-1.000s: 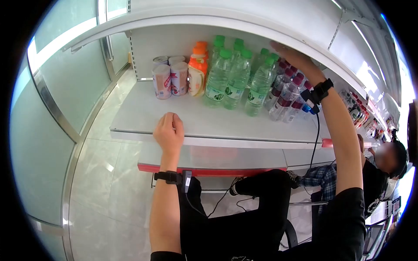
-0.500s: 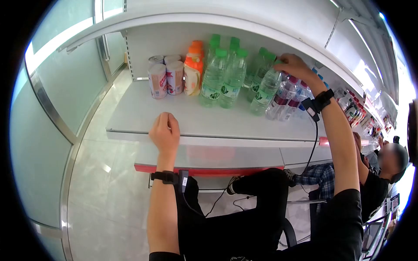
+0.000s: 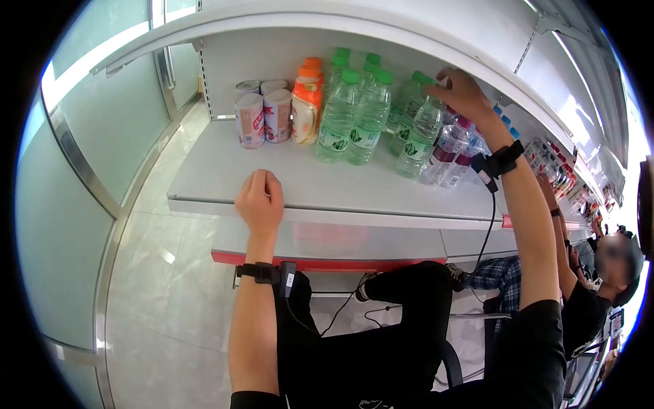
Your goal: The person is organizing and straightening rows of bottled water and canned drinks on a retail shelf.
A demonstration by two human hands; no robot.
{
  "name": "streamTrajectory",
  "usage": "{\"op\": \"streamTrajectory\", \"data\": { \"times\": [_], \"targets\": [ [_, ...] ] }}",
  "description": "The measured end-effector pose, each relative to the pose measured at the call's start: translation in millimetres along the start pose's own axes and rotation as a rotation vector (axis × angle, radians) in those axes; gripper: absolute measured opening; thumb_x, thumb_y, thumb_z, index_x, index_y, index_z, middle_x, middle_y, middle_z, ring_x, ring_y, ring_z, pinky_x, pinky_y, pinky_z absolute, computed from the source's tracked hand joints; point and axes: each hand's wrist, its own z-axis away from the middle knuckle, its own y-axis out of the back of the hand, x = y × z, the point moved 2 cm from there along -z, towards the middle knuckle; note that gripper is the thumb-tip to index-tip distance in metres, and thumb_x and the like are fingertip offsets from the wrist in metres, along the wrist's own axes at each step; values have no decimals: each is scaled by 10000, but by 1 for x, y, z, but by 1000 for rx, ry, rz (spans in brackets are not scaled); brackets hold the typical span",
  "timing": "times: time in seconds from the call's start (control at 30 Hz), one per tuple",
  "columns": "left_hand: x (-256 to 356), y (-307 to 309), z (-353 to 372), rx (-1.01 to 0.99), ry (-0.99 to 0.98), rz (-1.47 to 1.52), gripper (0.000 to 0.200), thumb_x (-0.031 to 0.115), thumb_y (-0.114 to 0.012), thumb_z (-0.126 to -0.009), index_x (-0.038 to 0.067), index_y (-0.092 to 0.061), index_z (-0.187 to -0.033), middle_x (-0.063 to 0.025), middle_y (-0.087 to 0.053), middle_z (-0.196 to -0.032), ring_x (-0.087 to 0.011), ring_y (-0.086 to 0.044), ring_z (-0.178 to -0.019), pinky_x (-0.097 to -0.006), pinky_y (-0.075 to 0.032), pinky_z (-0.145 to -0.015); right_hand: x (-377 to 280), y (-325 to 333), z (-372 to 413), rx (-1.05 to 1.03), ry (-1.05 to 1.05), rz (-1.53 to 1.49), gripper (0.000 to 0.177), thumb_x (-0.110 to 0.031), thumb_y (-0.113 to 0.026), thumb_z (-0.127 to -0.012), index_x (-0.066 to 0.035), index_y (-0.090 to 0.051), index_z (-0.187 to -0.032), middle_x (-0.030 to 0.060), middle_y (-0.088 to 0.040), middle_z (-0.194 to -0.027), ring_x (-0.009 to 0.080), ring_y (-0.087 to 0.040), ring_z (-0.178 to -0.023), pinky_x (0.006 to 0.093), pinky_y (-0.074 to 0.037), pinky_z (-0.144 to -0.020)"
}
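My left hand [image 3: 260, 200] rests as a closed fist on the front edge of the white shelf [image 3: 225, 177], holding nothing. My right hand [image 3: 461, 92] reaches up under the shelf above and grips the green cap of a clear water bottle [image 3: 417, 135], which stands slightly tilted beside other green-capped water bottles [image 3: 351, 119]. Purple-capped bottles [image 3: 456, 153] stand just to the right of it, below my wrist. A black band with a cable sits on each wrist.
Two pink cans [image 3: 264, 117] and orange-capped bottles [image 3: 306, 102] stand at the shelf's back left. A glass wall [image 3: 102, 123] bounds the left side. Another person [image 3: 599, 273] works at the shelves to my lower right. My legs in dark trousers are below.
My right hand came down from the shelf above onto the water bottle's cap and has shifted the bottle a little. My left fist stayed on the shelf edge.
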Motion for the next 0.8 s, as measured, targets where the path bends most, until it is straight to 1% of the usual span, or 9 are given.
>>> {"op": "streamTrajectory", "data": {
  "times": [0.07, 0.1, 0.17, 0.37, 0.4, 0.47, 0.6, 0.7, 0.8],
  "targets": [
    [-1, -1, 0, 5, -5, 2, 149, 77, -581, -888, 58, -548, -745, -76, -521, -617, -274, -528, -546, -375, -401, -491, -16, -2, -2, 283, 74, 34, 536, -504, -682, -848, -22, -659, -1082, 131, -668, -922, 251, -636, -822, 372, -507, -766],
    [-1, -1, 1, 7, -10, 4, 146, 75, -581, -887, 57, -549, -745, -78, -523, -619, -276, -528, -546, -375, -401, -491, -25, -5, -5, 283, 70, 31, 536, -504, -682, -848, -22, -659, -1082, 131, -668, -922, 251, -636, -822, 372, -507, -766],
    [-1, -1, 1, 3, -9, 3, 144, 75, -581, -886, 56, -550, -746, -79, -526, -621, -279, -530, -547, -377, -402, -491, -48, -13, -13, 216, 166, -35, 533, -510, -671, -856, -32, -666, -1093, 155, -673, -965, 304, -645, -866, 390, -513, -822],
    [-3, -2, 1, -15, 9, -17, 142, 76, -580, -885, 53, -551, -748, -82, -532, -626, -289, -535, -551, -388, -403, -490, -81, -35, -26, 240, 343, 42, 496, -468, -658, -876, -36, -663, -1121, 187, -686, -999, 319, -658, -926, 395, -512, -839],
    [-3, -3, 1, -8, 3, -20, 143, 77, -580, -885, 53, -550, -747, -83, -532, -626, -291, -536, -552, -391, -403, -491, -82, -35, -28, 239, 343, 41, 496, -468, -658, -876, -36, -663, -1121, 187, -686, -999, 319, -658, -926, 395, -512, -839],
    [-3, -3, 1, -11, 8, -14, 143, 77, -580, -885, 53, -550, -747, -84, -531, -626, -291, -536, -551, -392, -403, -491, -82, -36, -31, 17, 226, -97, 475, -431, -679, -863, -33, -663, -1122, 187, -693, -1015, 322, -661, -935, 409, -512, -843],
    [-6, -3, 2, -10, -17, -17, 141, 77, -577, -884, 58, -550, -747, -82, -523, -623, -287, -530, -546, -391, -402, -491, -66, -33, -54, -52, 269, -74, 454, -387, -713, -836, -29, -666, -1112, 180, -698, -1017, 321, -664, -939, 409, -510, -847],
    [-6, -2, 4, -30, 12, -20, 140, 88, -558, -902, 45, -588, -773, -93, -553, -651, -272, -533, -551, -372, -409, -514, -56, -33, -69, -117, 290, -75, 571, -412, -752, -795, -25, -646, -1202, 208, -684, -1124, 338, -663, -1016, 408, -510, -917],
    [-4, -1, 2, -4, -7, -1, 131, 69, -581, -870, 66, -548, -743, -69, -513, -618, -271, -522, -537, -387, -401, -486, -47, -37, -81, -88, 347, -63, 427, -328, -733, -811, -10, -673, -1088, 178, -697, -1040, 290, -664, -950, 384, -506, -852]
  ]
}}
